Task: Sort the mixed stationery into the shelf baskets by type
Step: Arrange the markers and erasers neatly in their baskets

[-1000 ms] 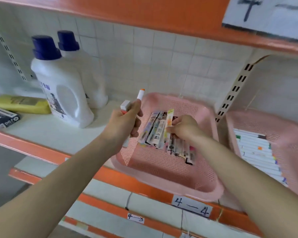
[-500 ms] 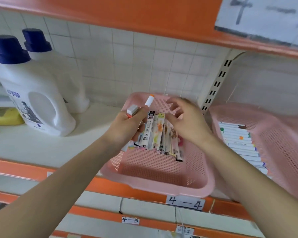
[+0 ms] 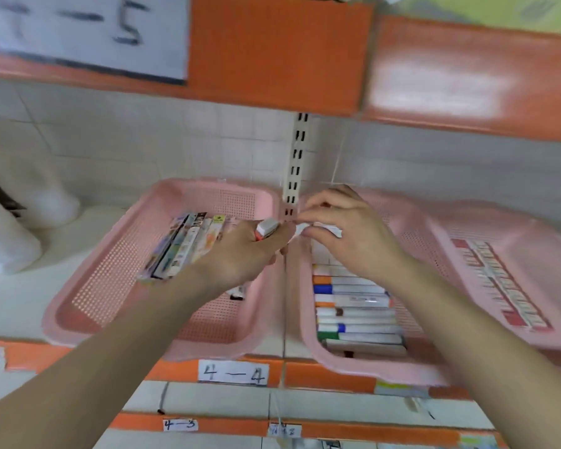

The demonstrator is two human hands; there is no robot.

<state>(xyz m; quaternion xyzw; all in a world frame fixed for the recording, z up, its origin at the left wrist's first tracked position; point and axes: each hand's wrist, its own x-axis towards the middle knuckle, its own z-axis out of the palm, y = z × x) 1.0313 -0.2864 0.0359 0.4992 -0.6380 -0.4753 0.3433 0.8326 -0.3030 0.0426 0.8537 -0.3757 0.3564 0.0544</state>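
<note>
Over the gap between the left basket [image 3: 162, 197] and the middle basket [image 3: 303, 319], a fumble is what worries me. My left hand [image 3: 243, 254] is curled round a capped marker [image 3: 268, 227], and my right hand [image 3: 353, 234] pinches a white marker [image 3: 327, 229] just beside it. It's blurry though. If either grip slackens, one could drop down the seam or land among the packaged pens [image 3: 185, 244], not the marker row [image 3: 357, 315] just nearer than my right hand.

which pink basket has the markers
The middle basket, below the right hand: white markers with coloured caps lie stacked in it. The left basket holds flat packets, the right basket a red-edged row.
</note>
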